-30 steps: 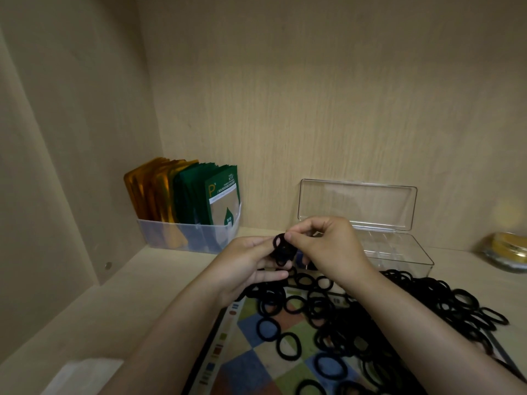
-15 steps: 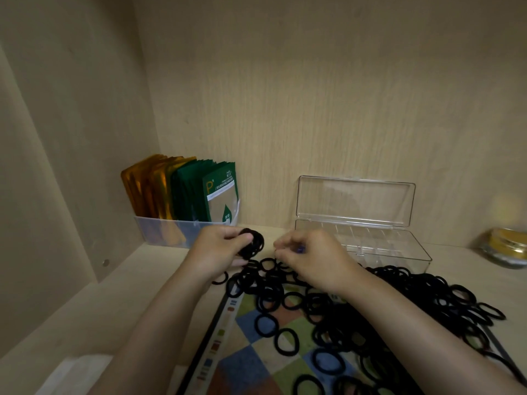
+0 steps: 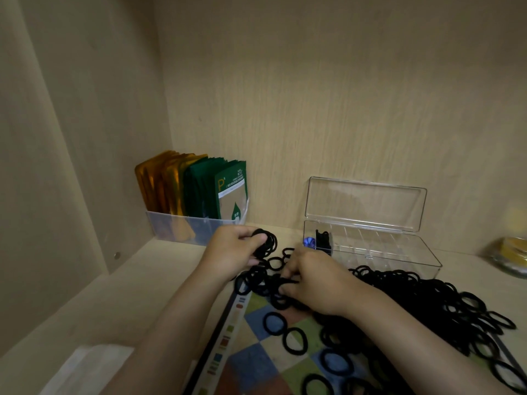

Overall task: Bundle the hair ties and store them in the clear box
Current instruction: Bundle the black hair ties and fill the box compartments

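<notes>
You are at the gathering step. Your left hand (image 3: pixel 231 252) curls thumb and fingers round a small stack of black hair ties (image 3: pixel 266 243), at 11 o'clock from your right hand (image 3: pixel 313 280), whose bent fingers pinch into the loose black elastic hair ties (image 3: pixel 413 297); these spread toward 4 o'clock. The clear plastic box (image 3: pixel 422 262), lid open, stands at 2 o'clock with one dark bundle (image 3: pixel 323 240) in its left end. Next, I think, you must lift one tie free without dragging neighbours.
</notes>
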Available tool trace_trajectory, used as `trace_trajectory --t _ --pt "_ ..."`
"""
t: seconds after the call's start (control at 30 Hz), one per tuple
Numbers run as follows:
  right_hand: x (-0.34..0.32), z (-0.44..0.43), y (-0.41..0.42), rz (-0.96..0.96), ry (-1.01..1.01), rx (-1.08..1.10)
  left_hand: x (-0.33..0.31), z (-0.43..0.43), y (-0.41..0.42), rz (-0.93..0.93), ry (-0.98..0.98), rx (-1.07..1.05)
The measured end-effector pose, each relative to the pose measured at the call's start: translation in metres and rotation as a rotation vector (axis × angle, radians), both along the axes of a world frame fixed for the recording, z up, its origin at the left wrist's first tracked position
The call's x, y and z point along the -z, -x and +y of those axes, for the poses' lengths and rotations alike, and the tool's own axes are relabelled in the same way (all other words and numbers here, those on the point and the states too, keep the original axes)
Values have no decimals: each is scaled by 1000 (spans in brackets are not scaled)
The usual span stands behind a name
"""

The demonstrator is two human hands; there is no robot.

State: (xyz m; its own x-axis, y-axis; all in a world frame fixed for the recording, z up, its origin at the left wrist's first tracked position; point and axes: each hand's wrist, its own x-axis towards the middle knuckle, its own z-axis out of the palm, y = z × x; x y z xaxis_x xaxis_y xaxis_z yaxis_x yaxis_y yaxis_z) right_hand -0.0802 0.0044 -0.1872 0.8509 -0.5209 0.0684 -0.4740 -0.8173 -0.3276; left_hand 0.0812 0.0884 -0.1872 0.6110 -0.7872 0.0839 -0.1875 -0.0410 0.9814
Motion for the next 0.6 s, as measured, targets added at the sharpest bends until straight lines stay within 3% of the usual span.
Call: trace_trajectory --t 0.1,0.2,0.33,0.4,0.6 --pt "-9 -4 5 -133 -150 -5 0 0 0 -24 18 -33" --pt "-25 -8 12 -359 -542 36 1 0 0 -46 25 -43" --pt "-36 -7 16 -505 -851 41 2 -4 15 142 40 126" --pt "-35 -7 14 -529 -820 86 3 -6 23 223 54 213" --pt "-27 -16 11 -452 -477 277 3 -8 29 311 45 266"
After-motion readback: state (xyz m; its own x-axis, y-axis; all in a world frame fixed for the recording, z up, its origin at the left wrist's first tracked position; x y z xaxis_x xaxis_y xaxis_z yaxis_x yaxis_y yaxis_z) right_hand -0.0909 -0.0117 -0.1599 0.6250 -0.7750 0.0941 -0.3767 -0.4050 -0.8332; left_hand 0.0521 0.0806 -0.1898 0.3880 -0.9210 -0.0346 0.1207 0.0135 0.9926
